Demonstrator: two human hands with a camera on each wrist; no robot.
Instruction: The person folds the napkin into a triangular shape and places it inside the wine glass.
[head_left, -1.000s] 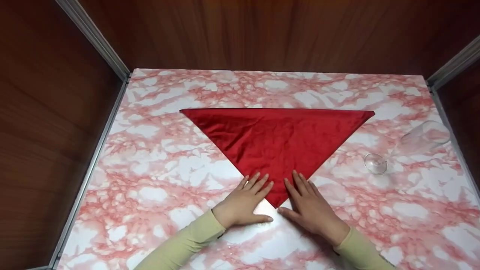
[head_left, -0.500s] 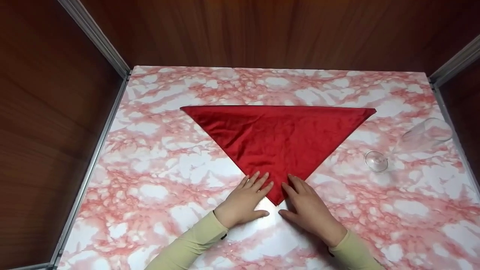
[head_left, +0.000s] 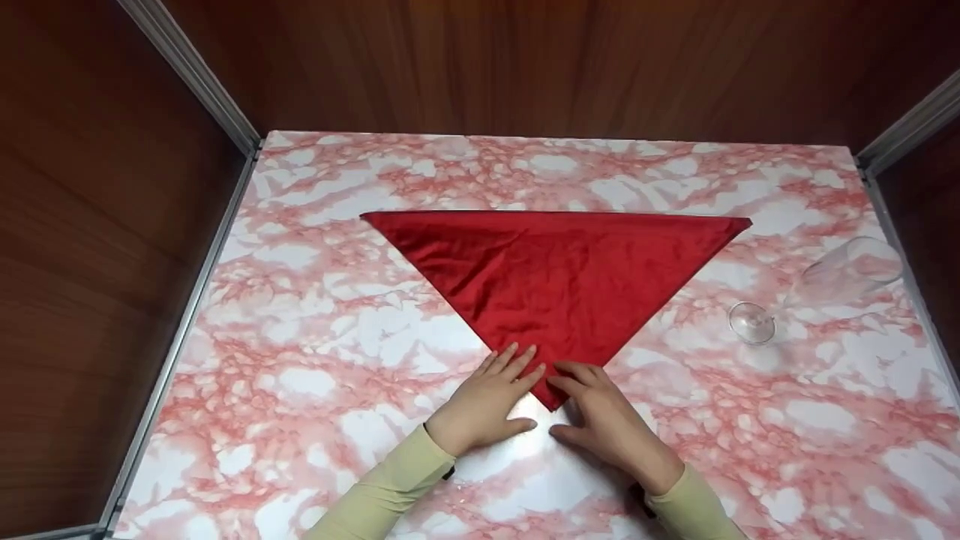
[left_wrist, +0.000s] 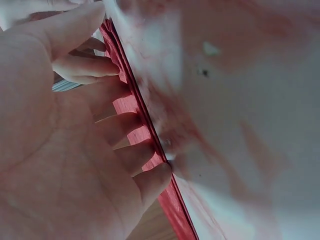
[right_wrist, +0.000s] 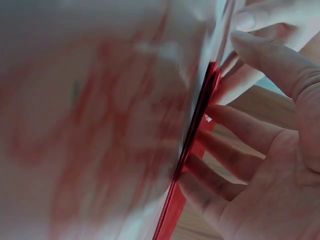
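A red cloth (head_left: pixel 555 285), folded into a triangle, lies on the table with its long edge at the back and one corner toward the person. My left hand (head_left: pixel 487 405) rests on the left edge near that corner, fingers spread and fairly straight, thumb on the table side. On the other side of the corner, my right hand (head_left: pixel 611 420) touches the cloth with fingers slightly bent and thumb apart from it. Both wrist views show fingertips on the layered cloth edge (left_wrist: pixel 145 117), with neither thumb closed on it.
A clear stemmed glass (head_left: pixel 847 274) lies on its side at the right of the pink-and-white marbled table (head_left: pixel 315 420). Brown wood-look panels (head_left: pixel 525 67) with metal edge strips stand along the back and sides.
My right hand has slid leftward, closer to the left hand, and its fingers have bent somewhat. The left hand and the cloth have stayed almost in place.
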